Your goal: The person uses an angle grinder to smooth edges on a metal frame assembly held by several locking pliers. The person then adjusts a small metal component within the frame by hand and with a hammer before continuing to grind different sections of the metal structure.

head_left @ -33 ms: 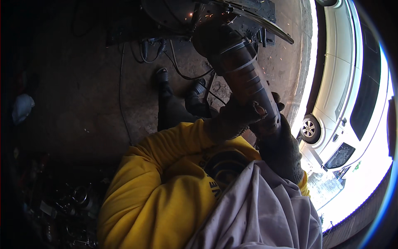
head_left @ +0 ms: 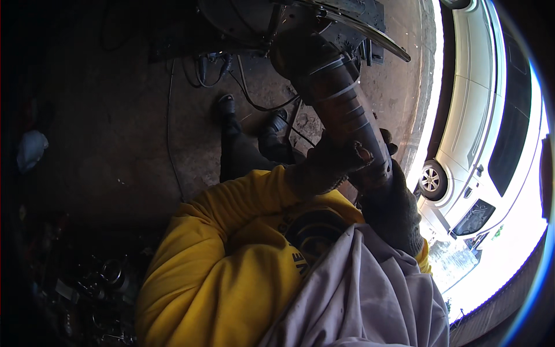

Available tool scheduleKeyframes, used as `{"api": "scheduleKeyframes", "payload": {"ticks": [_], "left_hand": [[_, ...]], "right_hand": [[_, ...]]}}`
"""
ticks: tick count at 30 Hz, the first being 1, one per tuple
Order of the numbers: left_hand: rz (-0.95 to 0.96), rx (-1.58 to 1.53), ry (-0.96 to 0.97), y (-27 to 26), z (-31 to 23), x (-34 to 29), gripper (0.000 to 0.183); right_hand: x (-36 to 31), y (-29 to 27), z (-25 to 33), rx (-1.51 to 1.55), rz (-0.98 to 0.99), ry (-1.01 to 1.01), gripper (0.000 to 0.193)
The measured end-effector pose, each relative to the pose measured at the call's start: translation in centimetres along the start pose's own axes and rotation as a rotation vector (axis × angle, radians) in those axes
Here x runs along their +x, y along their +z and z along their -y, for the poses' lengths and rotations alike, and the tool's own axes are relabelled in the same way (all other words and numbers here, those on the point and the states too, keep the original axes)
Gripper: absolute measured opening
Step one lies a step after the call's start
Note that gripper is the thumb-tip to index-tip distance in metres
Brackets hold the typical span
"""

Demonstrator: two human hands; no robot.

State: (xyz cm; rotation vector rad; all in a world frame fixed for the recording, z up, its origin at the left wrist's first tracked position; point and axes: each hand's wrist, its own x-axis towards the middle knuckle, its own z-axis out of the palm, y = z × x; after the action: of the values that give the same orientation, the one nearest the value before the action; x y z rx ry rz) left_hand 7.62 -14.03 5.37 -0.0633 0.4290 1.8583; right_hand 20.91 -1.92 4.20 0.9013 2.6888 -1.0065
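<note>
Both of my hands wear dark, worn work gloves and close round a long, dark power tool that looks like an angle grinder (head_left: 341, 104). Its thick head points away from me, up to the metalwork at the top. My left hand (head_left: 329, 165) wraps the near part of the body from the left, with a frayed thumb tip. My right hand (head_left: 393, 211) grips the rear end from the right. Beyond the tool's head, a curved metal bar (head_left: 370, 36) slants across a dark work stand (head_left: 373, 14). The tool's disc is hidden from me.
Cables (head_left: 248, 101) run over the floor near my feet (head_left: 226, 104). Cluttered metal parts (head_left: 104, 283) lie in shadow at lower left. A whitish bundle (head_left: 32, 151) sits at far left. A white vehicle (head_left: 471, 98) is parked outside on the right.
Orange sparks round the tool's head and the stand have faded from view. My hands and the tool stay almost in the same place.
</note>
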Motion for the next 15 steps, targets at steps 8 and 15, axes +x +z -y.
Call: {"api": "scheduleKeyframes", "payload": {"ticks": [8,15], "left_hand": [[0.011,-0.048,-0.003,0.1,-0.2,0.0,0.061],[0.012,-0.069,-0.017,0.0,-0.1,-0.1,0.065]], "right_hand": [[-0.1,0.7,-0.9,-0.012,-0.039,-0.019,0.066],[-0.1,0.8,-1.2,-0.025,-0.063,-0.030,0.064]]}}
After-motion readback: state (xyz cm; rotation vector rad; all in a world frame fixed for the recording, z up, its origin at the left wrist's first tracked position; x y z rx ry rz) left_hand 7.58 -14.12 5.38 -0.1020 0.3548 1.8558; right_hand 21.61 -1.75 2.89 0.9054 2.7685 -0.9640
